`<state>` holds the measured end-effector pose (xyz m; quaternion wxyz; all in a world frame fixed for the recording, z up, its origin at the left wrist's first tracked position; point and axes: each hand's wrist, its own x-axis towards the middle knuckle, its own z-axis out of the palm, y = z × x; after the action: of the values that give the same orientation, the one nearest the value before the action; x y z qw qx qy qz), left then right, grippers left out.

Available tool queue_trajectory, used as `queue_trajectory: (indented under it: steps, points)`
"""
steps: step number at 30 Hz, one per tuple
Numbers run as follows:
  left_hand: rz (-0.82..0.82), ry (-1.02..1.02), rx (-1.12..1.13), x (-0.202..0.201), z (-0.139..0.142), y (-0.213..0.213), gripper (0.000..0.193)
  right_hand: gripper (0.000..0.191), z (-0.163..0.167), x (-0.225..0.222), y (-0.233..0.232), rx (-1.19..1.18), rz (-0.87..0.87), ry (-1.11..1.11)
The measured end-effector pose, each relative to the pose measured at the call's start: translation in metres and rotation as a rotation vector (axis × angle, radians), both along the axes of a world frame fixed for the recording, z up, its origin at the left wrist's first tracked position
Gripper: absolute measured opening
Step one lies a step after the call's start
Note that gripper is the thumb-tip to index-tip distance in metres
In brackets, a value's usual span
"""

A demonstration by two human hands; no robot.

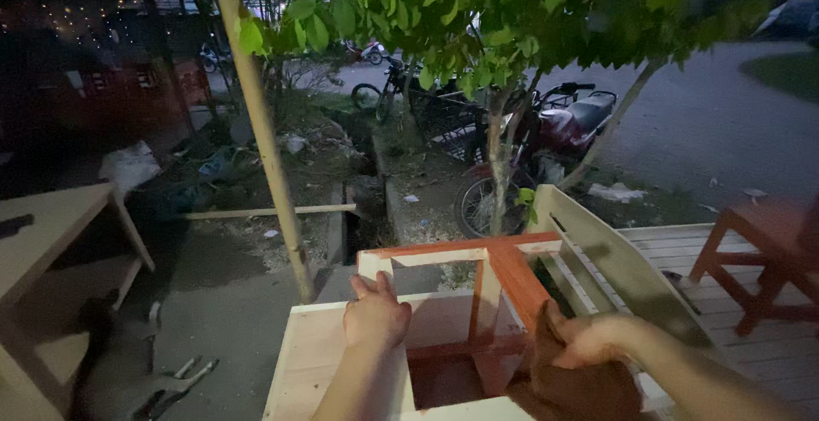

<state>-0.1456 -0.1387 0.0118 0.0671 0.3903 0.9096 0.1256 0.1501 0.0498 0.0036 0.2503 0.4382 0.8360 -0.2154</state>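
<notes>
Both my hands work a pale wooden frame (444,301): my left hand (375,314) lies flat and open on its top, steadying it, while my right hand (589,340) closes on a brown rag (580,391) against the red-stained rail (516,280) just ahead.
</notes>
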Motion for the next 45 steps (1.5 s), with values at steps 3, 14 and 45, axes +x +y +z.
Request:
queue_trajectory:
  steps: [3,14,45]
  points:
    - [0.006,-0.006,0.030,0.001,0.000,0.000,0.083,0.122,-0.002,-0.005,-0.007,0.078,0.024,-0.074]
    - [-0.016,0.046,0.020,-0.001,-0.002,0.001,0.084,0.129,-0.029,-0.005,-0.008,0.228,-0.047,-0.021]
    - [-0.117,-0.013,-0.161,-0.002,0.002,-0.002,0.097,0.116,-0.047,-0.137,0.103,0.365,-0.185,0.018]
